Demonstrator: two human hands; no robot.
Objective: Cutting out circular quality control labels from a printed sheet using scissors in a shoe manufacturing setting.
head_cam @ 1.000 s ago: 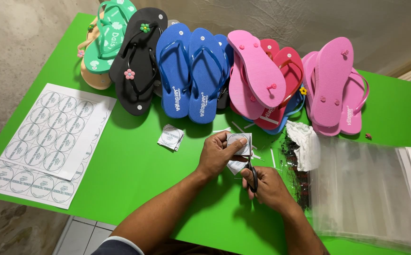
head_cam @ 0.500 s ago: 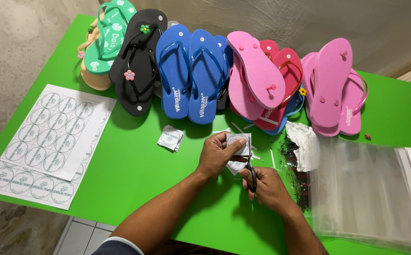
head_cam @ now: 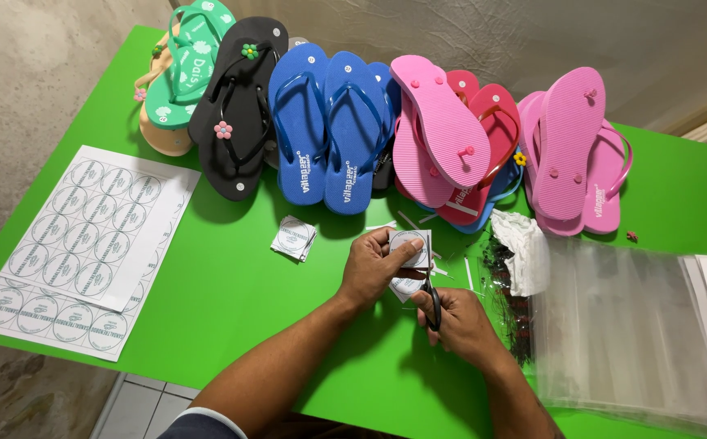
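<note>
Green table [head_cam: 231, 301] carried a row of flip-flops [head_cam: 329, 130] along its far edge, bags [head_cam: 638, 325] at its right edge, label sheets [head_cam: 77, 244] at its left edge; bare room near-centre. There, left hand [head_cam: 374, 268] pinched a paper label [head_cam: 410, 248]; right hand [head_cam: 459, 321] gripped scissors [head_cam: 432, 301] touching it.

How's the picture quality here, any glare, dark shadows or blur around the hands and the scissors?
Head view: even, soft light and sharp focus throughout. The left hand and right hand cast faint shadows on the green table; the scissors read clearly. The clear plastic bags show mild sheen; straight table edges bow slightly from the wide lens.
</note>
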